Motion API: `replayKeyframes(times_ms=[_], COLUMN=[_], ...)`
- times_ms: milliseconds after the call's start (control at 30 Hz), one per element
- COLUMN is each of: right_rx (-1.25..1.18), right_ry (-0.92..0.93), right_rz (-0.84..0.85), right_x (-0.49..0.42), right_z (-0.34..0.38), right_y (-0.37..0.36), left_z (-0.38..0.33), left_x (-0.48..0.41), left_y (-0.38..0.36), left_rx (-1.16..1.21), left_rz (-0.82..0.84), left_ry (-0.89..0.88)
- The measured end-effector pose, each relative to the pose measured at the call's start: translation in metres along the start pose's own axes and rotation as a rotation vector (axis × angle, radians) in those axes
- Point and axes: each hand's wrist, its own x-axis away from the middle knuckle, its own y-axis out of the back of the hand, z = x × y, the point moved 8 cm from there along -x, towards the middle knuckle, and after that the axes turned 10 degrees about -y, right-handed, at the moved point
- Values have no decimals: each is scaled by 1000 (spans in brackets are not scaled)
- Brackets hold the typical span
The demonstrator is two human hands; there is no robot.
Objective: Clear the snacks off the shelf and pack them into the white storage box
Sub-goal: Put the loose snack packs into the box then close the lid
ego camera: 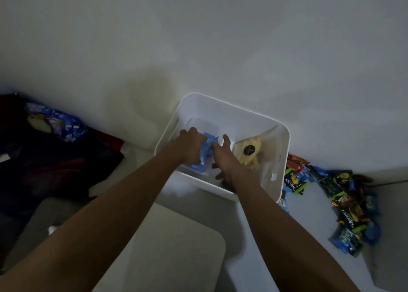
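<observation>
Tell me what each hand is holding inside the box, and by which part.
The left hand grips a blue packet by its upper end, low inside the white box. The right hand lies open beside it; whether it touches the packet cannot be told.

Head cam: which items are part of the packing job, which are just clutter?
Job:
white storage box
blue packets under the left hand
right hand
pale bag in the box
snack pile to the right

Clutter:
dark cloth
blue patterned bundle

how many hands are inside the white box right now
2. The left hand grips a blue packet at the white box's left side; the right hand reaches in beside it, near the yellow packet.
</observation>
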Motion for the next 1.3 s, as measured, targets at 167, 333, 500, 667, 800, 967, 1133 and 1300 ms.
replayKeyframes(times_ms=[167, 333, 500, 667, 800, 967, 1133, 1300], right_rx=[17, 41, 40, -59, -131, -187, -69, 65], right_ry=[-25, 1, 148, 298, 345, 301, 180, 51], right_rz=[34, 30, -110, -332, -517, -654, -763, -883], right_x=[-4, -4, 9, 47, 85, 118, 122, 107], right_z=[2, 3, 12, 19, 1, -77, -176, -265], right_y=[-7, -5, 25, 93, 168, 251, 300, 348], left_z=[11, 14, -9, -81, -157, -261, -317, -314], left_x=[8, 9, 11, 3, -8, -12, -21, -43], left_y=[-1, 2, 19, 47, 62, 42, -41, -114], left_rx=[52, 34, 13, 85, 146, 200, 193, 111], left_rz=[18, 14, -46, -214, -333, -429, -273, -187], left_ry=[47, 107, 98, -26, -147, -341, -453, -310])
